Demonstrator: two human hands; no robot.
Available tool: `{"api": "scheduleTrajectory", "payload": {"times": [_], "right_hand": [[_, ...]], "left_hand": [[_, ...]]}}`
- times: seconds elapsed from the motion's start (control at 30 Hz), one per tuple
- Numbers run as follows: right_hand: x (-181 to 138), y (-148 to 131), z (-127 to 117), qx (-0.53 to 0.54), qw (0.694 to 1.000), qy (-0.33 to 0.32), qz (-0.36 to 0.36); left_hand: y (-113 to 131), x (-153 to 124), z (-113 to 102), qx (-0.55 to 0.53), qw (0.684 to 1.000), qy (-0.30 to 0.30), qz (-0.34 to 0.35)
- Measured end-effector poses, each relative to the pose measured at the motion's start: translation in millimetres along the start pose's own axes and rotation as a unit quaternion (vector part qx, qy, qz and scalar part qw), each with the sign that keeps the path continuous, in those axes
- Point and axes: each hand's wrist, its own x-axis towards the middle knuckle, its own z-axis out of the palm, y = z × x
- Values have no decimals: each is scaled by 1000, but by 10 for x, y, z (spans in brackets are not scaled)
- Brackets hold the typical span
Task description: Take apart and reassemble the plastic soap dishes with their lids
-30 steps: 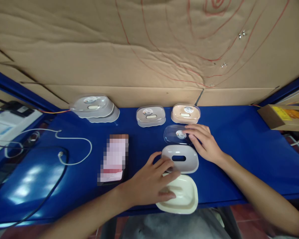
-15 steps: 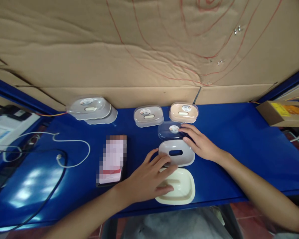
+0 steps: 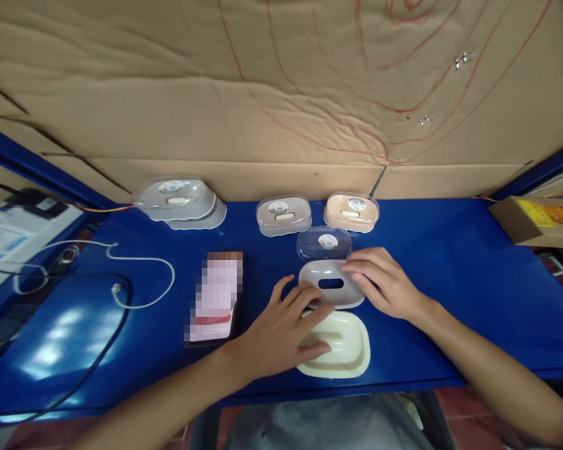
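Observation:
Three soap-box parts lie in a column before me: a clear lid with a round sticker, a grey tray with an oval slot, and a cream base nearest the table's front edge. My left hand spreads over the left sides of the grey tray and the cream base, fingers apart and nothing grasped. At the grey tray's upper right corner is my right hand, its fingers stretched out and hiding that rim. Whether its fingertips press on the tray, I cannot tell.
Along the back stand a grey soap box, a peach one and stacked grey ones. A phone lies left of my hands. Cables cross the left side; a cardboard box sits right. A cardboard wall rises behind.
My right hand has drawn back from the clear lid's sticker toward the grey tray's upper right corner. My left hand has stayed nearly in place. The view has shifted slightly.

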Motion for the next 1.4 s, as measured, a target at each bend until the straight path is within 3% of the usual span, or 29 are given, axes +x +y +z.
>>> {"api": "scheduleTrajectory", "payload": {"times": [0.13, 0.3, 0.4, 0.53, 0.73, 0.9, 1.17, 1.33, 1.4], "right_hand": [[20, -179, 2, 4, 997, -28, -76], [26, -249, -5, -48, 990, -103, -81], [7, -221, 23, -60, 984, -143, -83], [-1, -238, 40, -60, 986, -122, -98], [32, -521, -90, -36, 988, -86, -126], [-47, -646, -68, -26, 986, -111, -123], [-156, -659, 99, -35, 963, -246, -102], [-56, -437, 30, 38, 981, -166, -96], [-7, -253, 11, 23, 992, -112, -46]], "left_hand": [[-20, 15, -27, -30, 999, 1, 11], [-29, 18, -49, -14, 999, 41, 3], [-12, -15, -41, -16, 998, 40, 45], [24, -90, 30, 12, 994, 30, 108], [43, -119, 104, 40, 993, 68, 86], [50, -77, 66, 36, 992, 89, 83], [-62, -3, 15, -7, 999, -21, 39], [-62, -2, 13, 6, 1000, -27, 4], [-43, -5, 8, 14, 1000, -16, -8]]}}
